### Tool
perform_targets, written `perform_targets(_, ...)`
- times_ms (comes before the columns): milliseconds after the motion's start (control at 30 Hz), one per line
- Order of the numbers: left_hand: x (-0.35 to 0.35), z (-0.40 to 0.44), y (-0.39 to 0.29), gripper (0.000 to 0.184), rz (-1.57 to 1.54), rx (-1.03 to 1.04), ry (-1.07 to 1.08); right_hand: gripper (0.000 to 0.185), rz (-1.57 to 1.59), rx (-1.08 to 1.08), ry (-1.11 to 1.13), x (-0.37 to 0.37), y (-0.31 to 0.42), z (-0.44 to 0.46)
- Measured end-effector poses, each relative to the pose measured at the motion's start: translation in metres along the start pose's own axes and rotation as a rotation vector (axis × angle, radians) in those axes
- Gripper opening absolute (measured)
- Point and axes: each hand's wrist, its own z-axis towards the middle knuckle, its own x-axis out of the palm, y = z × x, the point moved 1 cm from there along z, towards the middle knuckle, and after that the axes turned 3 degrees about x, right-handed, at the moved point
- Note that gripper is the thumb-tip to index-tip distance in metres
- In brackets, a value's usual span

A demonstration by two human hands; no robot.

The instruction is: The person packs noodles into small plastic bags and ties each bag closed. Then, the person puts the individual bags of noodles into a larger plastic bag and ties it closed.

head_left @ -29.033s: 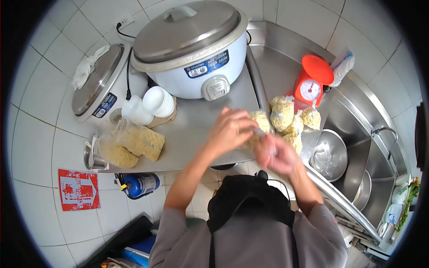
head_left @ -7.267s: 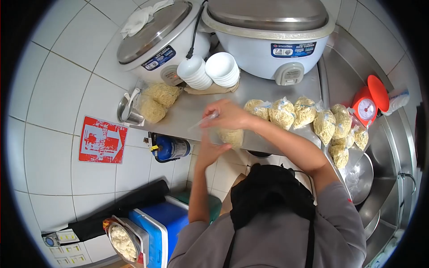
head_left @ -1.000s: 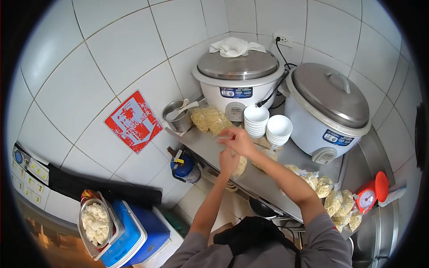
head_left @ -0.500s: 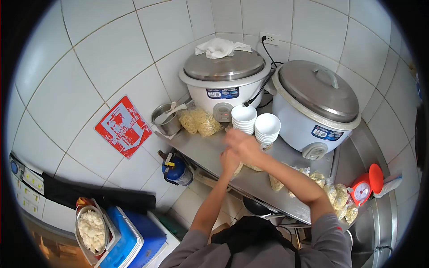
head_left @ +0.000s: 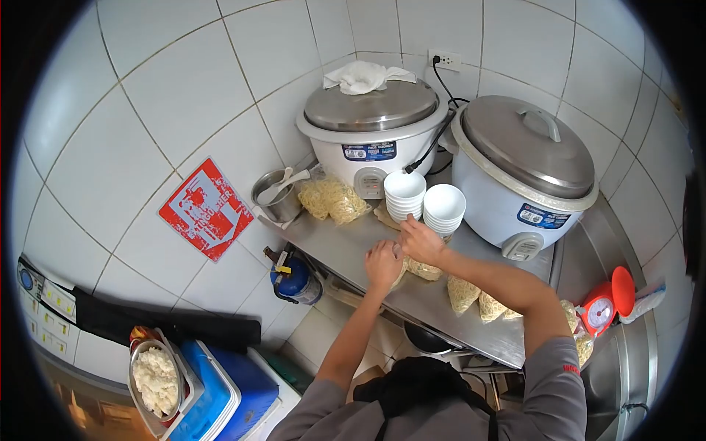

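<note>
My left hand point(head_left: 384, 264) is closed around the gathered top of a clear plastic bag of noodles point(head_left: 400, 276) near the counter's front edge. The bag itself is mostly hidden beneath that hand. Just above and to the right, my right hand point(head_left: 423, 242) has its fingers pinched together in front of the white bowls. Whatever lies in that pinch is too small to make out. Two stacks of white bowls, a left stack point(head_left: 404, 192) and a right stack point(head_left: 444, 207), stand behind my hands. Another noodle bag point(head_left: 424, 270) lies under my right wrist.
Two large rice cookers, one left point(head_left: 373, 140) and one right point(head_left: 518, 173), stand at the back. More noodle bags point(head_left: 463, 294) line the front right, toward a red scale point(head_left: 599, 312). At left are bagged noodles point(head_left: 334, 200), a metal pot point(head_left: 276, 202) and a blue extinguisher point(head_left: 298, 279).
My right hand, blurred over the left before, has moved slightly right and apart from it. My left hand stays low at the bag's top. The right forearm has shifted, showing more noodle bags.
</note>
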Motion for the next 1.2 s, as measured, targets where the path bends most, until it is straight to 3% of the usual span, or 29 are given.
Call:
perform_targets(133, 0.012, -0.004, 0.004, 0.013, 0.107, 0.062, -0.056, 0.024, 0.090, 0.054, 0.034, -0.003, 0.002, -0.006)
perform_targets(233, 0.024, -0.004, 0.007, 0.014, 0.139, 0.075, -0.098, 0.022, 0.090, 0.120, -0.295, -0.005, 0.007, -0.009)
perform_targets(333, 0.023, -0.006, 0.005, 0.014, 0.167, 0.080, -0.116, 0.020, -0.045, 0.086, -0.301, 0.004, 0.019, -0.006)
perform_targets(433, 0.013, -0.010, 0.007, 0.014, 0.094, 0.161, -0.100, 0.024, 0.562, 0.289, 0.399, 0.012, 0.022, -0.003)
perform_targets(600, -0.013, 0.000, 0.018, 0.021, -0.268, 0.506, 0.013, 0.040, 1.239, 0.147, 0.547, 0.021, -0.017, -0.010)
perform_targets(633, -0.028, 0.008, 0.014, 0.019, -0.244, 0.525, 0.003, 0.045, 1.369, 0.145, 0.567, 0.015, -0.023, -0.009)
perform_targets(733, -0.068, 0.028, -0.005, 0.016, -0.173, 0.573, 0.055, 0.047, 1.776, 0.509, 0.597, -0.006, -0.032, -0.017)
perform_targets(800, -0.086, 0.047, -0.014, 0.017, -0.121, 0.591, 0.182, 0.043, 1.968, 0.567, 0.447, -0.001, -0.037, -0.017)
perform_targets(900, -0.099, 0.068, -0.023, 0.014, -0.161, 0.618, 0.068, 0.037, 2.187, 0.611, 0.284, -0.012, -0.051, -0.019)
perform_targets(967, -0.111, 0.074, -0.034, 0.012, -0.362, 0.463, 0.076, 0.031, 2.375, 0.631, 0.115, -0.039, -0.057, -0.019)
perform_targets(1067, -0.147, 0.075, -0.056, 0.012, -0.607, 0.379, 0.072, 0.025, 2.515, 0.489, -0.300, -0.087, -0.027, -0.021)
perform_targets(1167, -0.172, 0.058, -0.071, 0.011, -0.801, 0.428, 0.141, 0.020, 2.845, -0.201, -0.289, -0.083, 0.009, -0.018)
perform_targets(1200, -0.179, 0.049, -0.074, 0.010, -0.882, 0.443, 0.201, 0.018, 2.753, -0.144, -0.227, -0.083, 0.003, -0.019)
